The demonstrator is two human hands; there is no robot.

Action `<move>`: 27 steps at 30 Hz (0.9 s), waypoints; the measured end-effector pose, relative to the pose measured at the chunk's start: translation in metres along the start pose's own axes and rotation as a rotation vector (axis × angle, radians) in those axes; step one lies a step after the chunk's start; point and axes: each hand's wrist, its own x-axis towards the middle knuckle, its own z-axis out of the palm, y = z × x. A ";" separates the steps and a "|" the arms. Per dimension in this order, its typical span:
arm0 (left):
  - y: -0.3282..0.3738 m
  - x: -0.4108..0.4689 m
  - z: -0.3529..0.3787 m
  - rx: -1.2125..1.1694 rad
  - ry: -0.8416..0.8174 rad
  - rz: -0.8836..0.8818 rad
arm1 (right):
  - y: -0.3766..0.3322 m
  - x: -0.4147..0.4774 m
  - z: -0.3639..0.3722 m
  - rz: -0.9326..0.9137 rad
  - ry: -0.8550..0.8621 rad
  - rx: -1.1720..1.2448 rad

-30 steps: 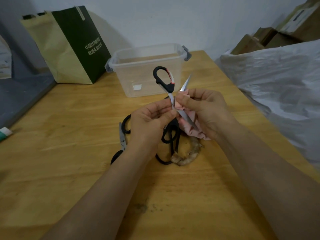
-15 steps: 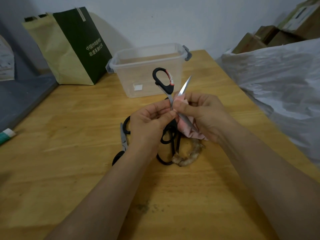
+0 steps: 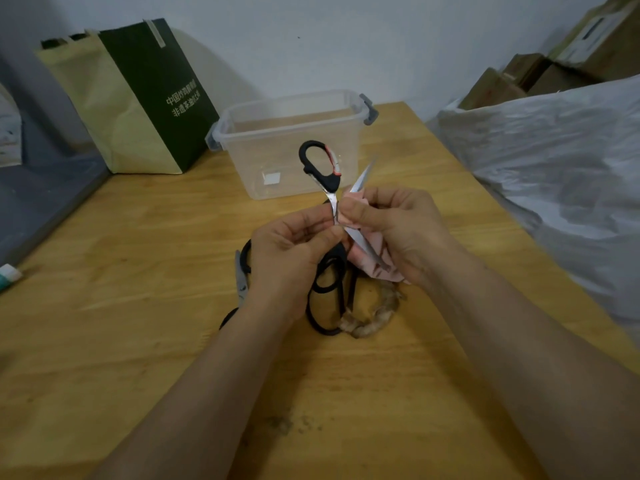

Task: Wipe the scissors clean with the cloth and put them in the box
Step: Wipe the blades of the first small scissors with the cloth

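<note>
with left hand (image 3: pixel 294 252) pinching the scissors (image 3: pixel 328 183) near the pivot and right hand (image 3: pixel 394 230) gripping the cloth (image 3: pixel 375 245) round one blade, above the counter (image 3: pixel 145 278); wipe pivot to tip, fingers off the edge; then reach back to the clear box (image 3: pixel 277 157)

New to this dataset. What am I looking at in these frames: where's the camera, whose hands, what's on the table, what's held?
There is no machine here. A person works bare-handed, and the one camera sits on their head, looking forward and down, so every picture comes from that view. The left hand pinches an opened pair of scissors near the pivot. The right hand has a pink cloth in its grip, folded round one blade. On the wooden table lie more scissors, with a clear plastic box behind them and a paper bag at the back left. White plastic sheeting is on the right.
</note>
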 end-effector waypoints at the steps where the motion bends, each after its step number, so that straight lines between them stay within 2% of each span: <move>1: 0.000 0.000 0.002 0.000 -0.007 0.003 | -0.002 0.002 -0.001 -0.019 0.035 0.026; 4: 0.001 -0.003 0.004 -0.003 -0.005 0.003 | -0.003 0.006 -0.005 -0.086 0.112 0.011; 8: 0.002 -0.001 -0.001 -0.020 0.016 -0.008 | 0.007 0.002 -0.001 -0.044 0.014 -0.180; 13: 0.002 -0.001 0.001 0.010 -0.008 -0.023 | -0.003 0.010 -0.004 -0.068 0.125 0.135; 15: 0.002 -0.002 0.002 0.033 0.000 -0.043 | -0.004 0.010 -0.009 -0.061 0.121 0.096; 18: 0.003 -0.003 0.000 0.007 0.001 -0.053 | 0.005 0.003 -0.005 0.016 0.003 -0.059; 21: 0.005 -0.002 -0.001 -0.007 -0.005 -0.056 | 0.007 0.003 -0.001 0.032 0.019 0.057; 27: 0.003 -0.001 0.001 0.027 -0.033 -0.049 | -0.003 0.015 -0.010 -0.030 0.171 0.167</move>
